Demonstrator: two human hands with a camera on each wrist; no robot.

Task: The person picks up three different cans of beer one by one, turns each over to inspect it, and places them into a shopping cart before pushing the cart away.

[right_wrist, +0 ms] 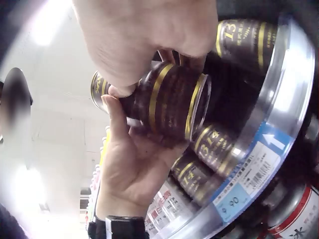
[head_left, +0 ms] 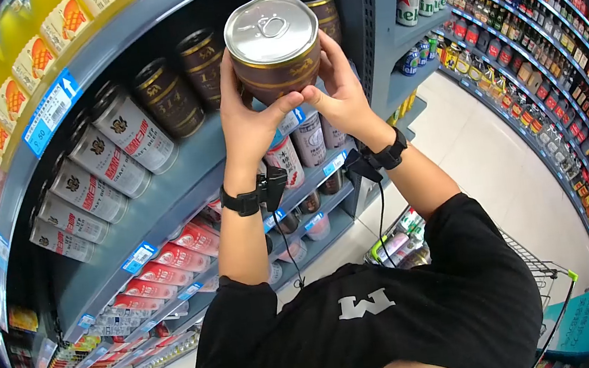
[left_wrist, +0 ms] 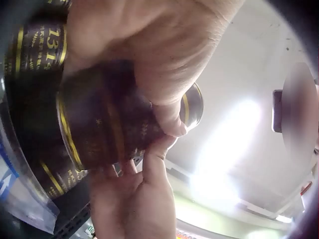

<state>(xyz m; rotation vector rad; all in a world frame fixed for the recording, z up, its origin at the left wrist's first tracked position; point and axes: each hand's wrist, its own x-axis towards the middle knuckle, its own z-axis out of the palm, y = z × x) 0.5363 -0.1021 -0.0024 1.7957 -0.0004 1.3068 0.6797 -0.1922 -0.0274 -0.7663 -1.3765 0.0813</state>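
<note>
A dark brown beer can with gold bands and a silver pull-tab lid is held up in front of the shelf, its top tilted toward the head camera. My left hand grips its left side and my right hand its right side, the thumbs meeting across the near face. In the left wrist view the can lies between both hands. The right wrist view shows the same can with the left palm under it. Matching brown cans marked 1314 stand on the shelf behind.
White craft beer cans line the shelf to the left, with a blue price tag on the edge above. Lower shelves hold red packs. A shopping cart stands behind at right, and a curved bottle shelf runs across the aisle.
</note>
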